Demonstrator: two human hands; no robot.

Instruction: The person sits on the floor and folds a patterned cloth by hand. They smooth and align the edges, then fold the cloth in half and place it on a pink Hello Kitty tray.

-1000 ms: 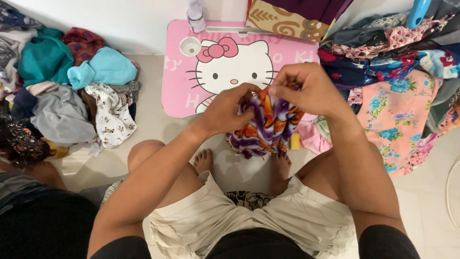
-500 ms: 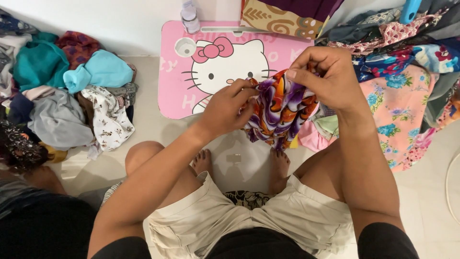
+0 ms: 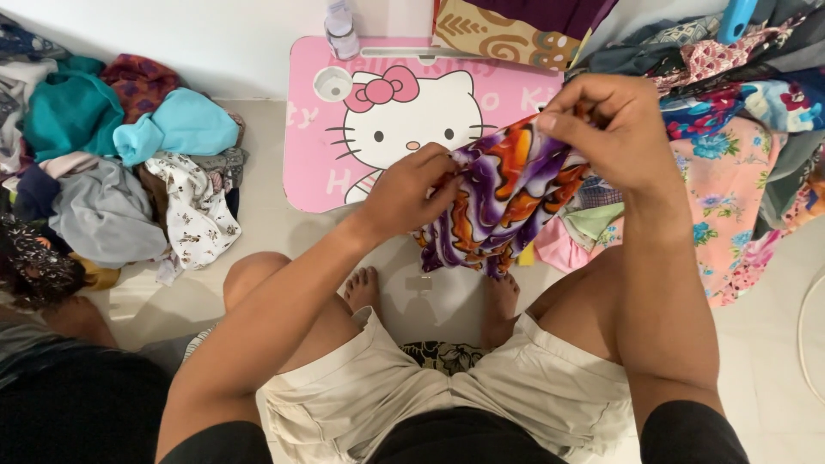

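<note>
Nearest, the person sits on the floor in beige shorts [image 3: 361,404], bare feet forward. Above the feet, the left hand [image 3: 408,193] and right hand [image 3: 606,129] both pinch a purple-and-orange patterned cloth [image 3: 498,202], holding it up. Beyond lies a pink cat-face table [image 3: 326,146], clothes piles [image 3: 112,172] alongside.

- We are looking down at a pale tiled floor [image 3: 258,258], lying under soft, even light.
- A white wall [image 3: 215,34] is running along the top.
- A small pink table [image 3: 309,146] with a cartoon cat print is standing against it.
- Heaps of clothes are lying at the left [image 3: 112,172] and right [image 3: 739,129].
</note>
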